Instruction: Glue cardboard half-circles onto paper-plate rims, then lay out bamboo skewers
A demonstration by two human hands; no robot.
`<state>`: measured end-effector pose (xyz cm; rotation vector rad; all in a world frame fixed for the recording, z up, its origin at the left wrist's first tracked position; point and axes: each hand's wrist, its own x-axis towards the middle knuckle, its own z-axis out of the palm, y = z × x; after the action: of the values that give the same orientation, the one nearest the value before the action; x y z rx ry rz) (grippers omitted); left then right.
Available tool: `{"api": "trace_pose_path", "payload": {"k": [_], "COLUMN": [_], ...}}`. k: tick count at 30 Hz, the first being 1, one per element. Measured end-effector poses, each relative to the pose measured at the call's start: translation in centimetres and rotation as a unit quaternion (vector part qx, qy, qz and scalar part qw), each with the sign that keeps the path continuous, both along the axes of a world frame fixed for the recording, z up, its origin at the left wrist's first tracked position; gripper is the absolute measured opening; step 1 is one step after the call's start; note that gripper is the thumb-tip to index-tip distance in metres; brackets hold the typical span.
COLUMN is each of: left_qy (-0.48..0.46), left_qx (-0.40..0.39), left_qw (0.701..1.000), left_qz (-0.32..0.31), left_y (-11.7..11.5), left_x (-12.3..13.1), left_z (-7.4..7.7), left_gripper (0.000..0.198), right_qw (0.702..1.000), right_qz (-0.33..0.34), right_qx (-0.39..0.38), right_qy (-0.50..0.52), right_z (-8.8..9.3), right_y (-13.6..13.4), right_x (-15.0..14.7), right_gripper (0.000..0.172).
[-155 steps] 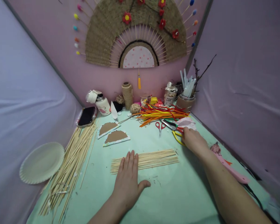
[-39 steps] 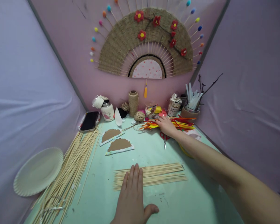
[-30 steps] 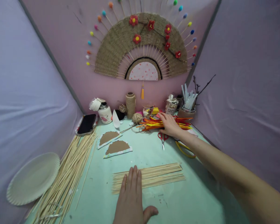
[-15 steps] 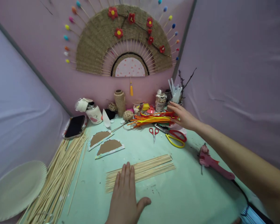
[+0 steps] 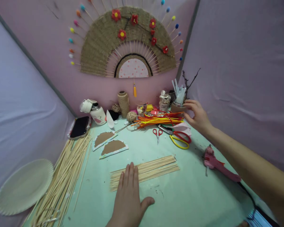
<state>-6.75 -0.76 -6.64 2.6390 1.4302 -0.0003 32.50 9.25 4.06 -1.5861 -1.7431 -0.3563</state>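
My left hand (image 5: pixel 129 198) lies flat on a row of thin bamboo sticks (image 5: pixel 156 168), fingers together and thumb stretched out. The sticks lie side by side on the green tabletop. My right hand (image 5: pixel 199 116) reaches to the back right, fingers slightly bent and thumb apart, with nothing visible in it. Its fingertips are beside a brown cup (image 5: pixel 177 108) of whitish glue sticks (image 5: pixel 180 95); whether they touch it I cannot tell. Just left of this hand is a bundle of orange, yellow and red pipe cleaners (image 5: pixel 158 120).
Red-handled small scissors (image 5: pixel 157 134) and larger scissors (image 5: pixel 180 141) lie mid-table. A pink glue gun (image 5: pixel 219 165) with a cord rests at right. Two cardboard half-rounds (image 5: pixel 113 147), a loose stick pile (image 5: pixel 66 170), a paper plate (image 5: pixel 25 187) and a phone (image 5: pixel 79 126) are at left.
My right hand has moved off the pipe cleaners, a little to the right, beside the cup. My left hand stays on the bamboo sticks. The camera view has shifted slightly.
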Motion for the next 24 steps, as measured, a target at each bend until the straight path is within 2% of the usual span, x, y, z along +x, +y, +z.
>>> {"api": "trace_pose_path", "payload": {"k": [3, 6, 9, 12, 15, 17, 21, 24], "left_qy": [0.008, 0.009, 0.012, 0.011, 0.003, -0.005, -0.016, -0.012], "left_qx": [-0.030, -0.049, -0.062, -0.064, -0.047, -0.025, 0.008, 0.015], "left_qw": [0.999, 0.999, 0.998, 0.998, 0.999, 1.000, 1.000, 1.000], "left_qz": [0.005, 0.007, 0.011, 0.013, 0.011, 0.007, 0.000, -0.002], "left_y": [0.0, 0.0, 0.0, 0.0, 0.1, 0.1, 0.4, 0.7], "left_x": [0.2, 0.4, 0.5, 0.4, 0.2, 0.0, -0.3, -0.3], "left_z": [0.9, 1.6, 2.0, 1.8, 1.1, 0.4, -0.7, -1.2], "left_gripper": [0.098, 0.100, 0.102, 0.102, 0.102, 0.101, 0.100, 0.101], "right_qw": [0.994, 0.979, 0.964, 0.955, 0.945, 0.933, 0.927, 0.929], "right_qz": [0.037, 0.042, 0.040, 0.041, 0.025, -0.010, -0.047, -0.046], "right_qx": [-0.094, -0.188, -0.248, -0.275, -0.306, -0.337, -0.348, -0.341], "right_qy": [-0.038, -0.073, -0.092, -0.102, -0.116, -0.125, -0.132, -0.137], "right_z": [-1.9, -4.3, -6.1, -6.7, -6.4, -6.2, -6.4, -6.8], "right_y": [1.2, 2.7, 4.3, 6.1, 7.5, 8.0, 7.9, 7.5], "right_x": [1.1, 2.1, 2.3, 1.5, -0.1, -1.4, -3.6, -4.5], "right_gripper": [0.039, 0.068, 0.097, 0.107, 0.103, 0.096, 0.063, 0.052]}}
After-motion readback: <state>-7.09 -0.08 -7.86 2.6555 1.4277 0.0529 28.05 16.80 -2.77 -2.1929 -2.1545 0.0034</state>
